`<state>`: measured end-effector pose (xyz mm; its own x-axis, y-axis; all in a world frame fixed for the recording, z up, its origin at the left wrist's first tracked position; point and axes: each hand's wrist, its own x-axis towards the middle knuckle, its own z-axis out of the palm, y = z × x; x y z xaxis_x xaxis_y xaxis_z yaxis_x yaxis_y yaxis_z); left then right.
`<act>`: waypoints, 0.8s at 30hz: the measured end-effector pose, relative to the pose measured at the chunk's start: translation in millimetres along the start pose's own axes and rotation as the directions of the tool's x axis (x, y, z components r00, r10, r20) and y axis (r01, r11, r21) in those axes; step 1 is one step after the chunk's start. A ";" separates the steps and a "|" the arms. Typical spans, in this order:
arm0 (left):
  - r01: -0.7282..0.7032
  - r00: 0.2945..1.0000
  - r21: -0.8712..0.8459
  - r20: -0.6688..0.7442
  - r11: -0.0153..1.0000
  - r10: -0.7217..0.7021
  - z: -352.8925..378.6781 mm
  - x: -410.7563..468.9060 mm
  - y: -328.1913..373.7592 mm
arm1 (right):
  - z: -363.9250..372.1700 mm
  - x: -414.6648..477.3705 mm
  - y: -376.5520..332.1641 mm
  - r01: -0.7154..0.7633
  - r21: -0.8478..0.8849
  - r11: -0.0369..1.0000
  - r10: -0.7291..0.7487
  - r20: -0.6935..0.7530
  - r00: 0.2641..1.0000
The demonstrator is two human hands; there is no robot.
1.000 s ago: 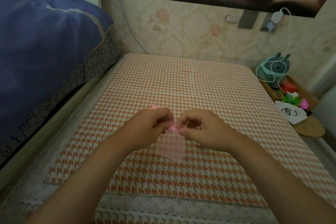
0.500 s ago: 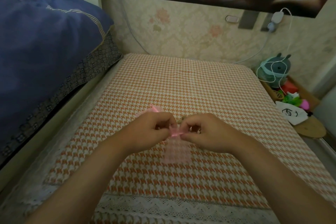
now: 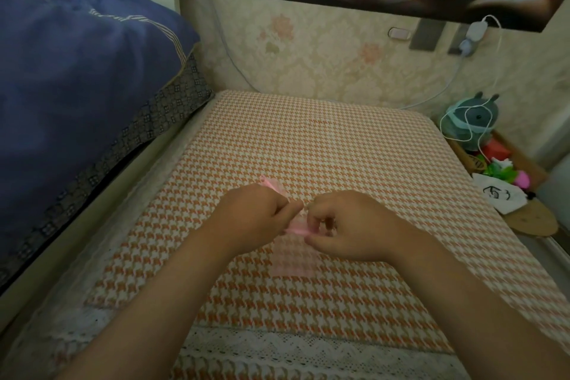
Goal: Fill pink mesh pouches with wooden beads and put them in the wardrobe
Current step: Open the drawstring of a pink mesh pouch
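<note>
Early going, by the look of it. Small translucent pink mesh pouch (image 3: pixel 293 259) held just above the orange-and-white houndstooth cloth (image 3: pixel 308 139), pinched at its top edge between left hand (image 3: pixel 256 219) and right hand (image 3: pixel 348 225). Hanging flat and see-through, so judged empty, filling not yet begun. No wooden beads anywhere in view, no wardrobe either. Another scrap of pink mesh (image 3: pixel 271 185) peeking out beyond the left knuckles, down on the cloth; filled or not, impossible to tell. So opening, filling, closing and the trip to the wardrobe all left to do, as far as can be judged.

Now the fingers. Left fingers (image 3: pixel 287 210) curled in tight, thumb against forefinger, nipping the pouch's pink top band. Right fingers (image 3: pixel 317 216) likewise curled, tips closed on the same band from the other side. Probably teasing the mouth apart, though hidden behind the knuckles.
</note>
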<state>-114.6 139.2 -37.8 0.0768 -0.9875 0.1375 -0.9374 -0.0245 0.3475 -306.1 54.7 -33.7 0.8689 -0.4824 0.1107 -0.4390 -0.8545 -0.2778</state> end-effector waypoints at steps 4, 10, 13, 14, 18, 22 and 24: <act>0.080 0.997 -0.168 0.008 0.983 -0.080 7.5 3.3 4.8 | -2.4 -4.3 5.2 -0.042 -0.095 0.995 0.037 -0.053 0.998; -0.015 1.000 -0.357 0.012 0.934 0.020 9.7 10.8 19.1 | 3.5 -21.1 9.2 -0.169 0.053 0.984 0.175 -0.143 0.974; -0.029 1.000 -0.305 -0.014 0.952 0.026 9.8 14.9 18.9 | 10.0 -30.2 12.9 -0.221 0.131 0.967 0.237 -0.120 0.964; -0.027 0.999 -0.270 -0.040 0.962 0.017 10.0 15.7 21.0 | 9.6 -34.0 14.3 -0.219 0.197 0.955 0.245 -0.113 0.963; 0.079 0.984 -0.258 -0.136 0.963 -0.117 10.3 18.2 29.0 | 0.2 -39.4 27.6 -0.254 0.404 0.879 0.363 -0.222 0.905; 0.106 0.982 -0.161 -0.140 0.981 -0.129 20.6 20.5 25.3 | 4.1 -39.7 43.8 -0.327 0.355 0.876 0.414 -0.205 0.887; 0.122 0.980 -0.186 -0.132 0.975 -0.147 23.1 21.4 27.7 | 7.0 -37.8 48.9 -0.346 0.260 0.902 0.389 -0.136 0.911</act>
<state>-146.8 113.8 -46.6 0.2583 -0.9438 0.2062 -0.8415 -0.1150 0.5279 -358.7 32.5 -58.2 0.5898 -0.7982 0.1227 -0.6373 -0.5533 -0.5364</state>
